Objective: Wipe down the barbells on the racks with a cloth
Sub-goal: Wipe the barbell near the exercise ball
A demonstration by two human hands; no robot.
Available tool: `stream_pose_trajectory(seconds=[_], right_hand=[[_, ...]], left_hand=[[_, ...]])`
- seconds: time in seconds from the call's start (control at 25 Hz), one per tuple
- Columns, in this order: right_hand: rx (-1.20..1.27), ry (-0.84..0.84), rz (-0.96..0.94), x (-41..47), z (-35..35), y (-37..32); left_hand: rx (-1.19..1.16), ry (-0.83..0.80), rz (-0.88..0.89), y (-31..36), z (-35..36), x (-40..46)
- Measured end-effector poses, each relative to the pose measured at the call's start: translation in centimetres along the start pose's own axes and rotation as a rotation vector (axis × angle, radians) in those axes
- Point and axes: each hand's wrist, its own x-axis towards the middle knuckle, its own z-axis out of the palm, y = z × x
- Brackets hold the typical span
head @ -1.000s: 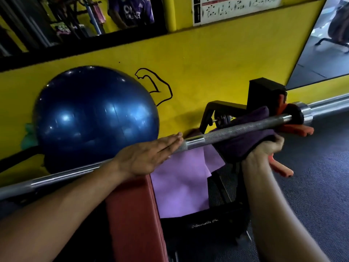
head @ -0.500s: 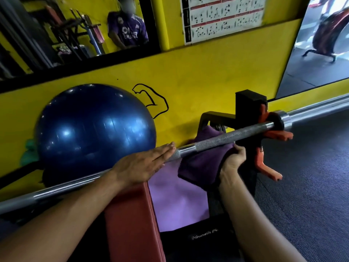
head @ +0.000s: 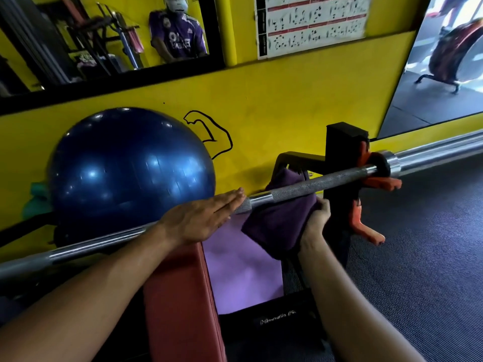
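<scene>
Blue exercise ball (head: 130, 171) against yellow wall (head: 274, 105); red bench pad (head: 180, 296); exercise chart (head: 311, 22).

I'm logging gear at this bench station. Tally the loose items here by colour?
Blue: 1, exercise ball
Dark purple: 1, cloth in the right hand
Light purple: 1, mat
Silver: 1, barbell under the left hand
Total: 4

Barbell (head: 321, 182): silver steel, grey cross-hatched knurl noted on the shaft. Cloth (head: 282, 223): dark purple, plain. Exercise ball (head: 130, 173): glossy dark blue. Wall (head: 274, 108): bright yellow, marked with a black flexed-arm outline (head: 209, 134). Rack upright (head: 342, 142): black, with orange hooks (head: 366, 226). Bench pad (head: 180, 301): dull red. Mat (head: 240, 270): lilac. Floor (head: 418, 270): dark grey, finely dotted.
</scene>
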Motion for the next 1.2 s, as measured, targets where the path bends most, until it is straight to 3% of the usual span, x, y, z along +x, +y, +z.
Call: stream_pose_trajectory(seconds=[0.24, 0.4, 0.52, 0.6, 0.68, 0.76, 0.84, 0.88, 0.96, 1.04, 1.2], right_hand=[[-0.294, -0.02, 0.065, -4.7, -3.9, -2.5], [-0.392, 0.041, -0.058, -7.4, -2.6, -5.3], [-0.495, -0.019, -0.166, -8.2, 0.9, -6.2], [-0.506, -0.261, -0.32, -8.5, 4.6, -6.0], [-0.767, -0.616, -0.62, -8.1, 7.7, -4.9], [-1.439, -0.936, -0.868, -5.8, 7.9, -2.5], [-2.119, -1.026, -1.116, -2.3, 5.2, -0.1], [-2.294, -1.07, -1.206, -1.2, 4.1, 0.6], [-2.401, -1.175, -1.315, -0.2, 3.5, 0.7], [-2.291, -1.295, -1.457, 0.9, 4.1, -0.6], [-2.241, -1.618, -1.504, 4.0, 5.0, -4.0]], left_hand=[[0.016, 0.016, -0.108, 0.1, 0.2, -0.2], [0.001, -0.038, -0.213, 0.0, 0.3, -0.1], [-0.033, 0.047, -0.302, 0.2, 0.4, -0.2], [-0.087, 0.145, -0.413, 0.2, 0.0, -0.7], [-0.101, 0.272, -0.582, -0.6, -0.2, -2.2], [-0.116, 0.322, -0.783, -1.2, -0.2, -4.4], [-0.077, 0.342, -0.873, -1.1, 0.3, -6.0], [-0.04, 0.343, -0.877, -0.7, 0.7, -6.6], [0.034, 0.343, -0.884, 0.2, 1.3, -7.4], [0.121, 0.316, -0.953, 0.3, 1.6, -8.3], [0.17, 0.21, -1.245, 1.1, 1.6, -8.3]])
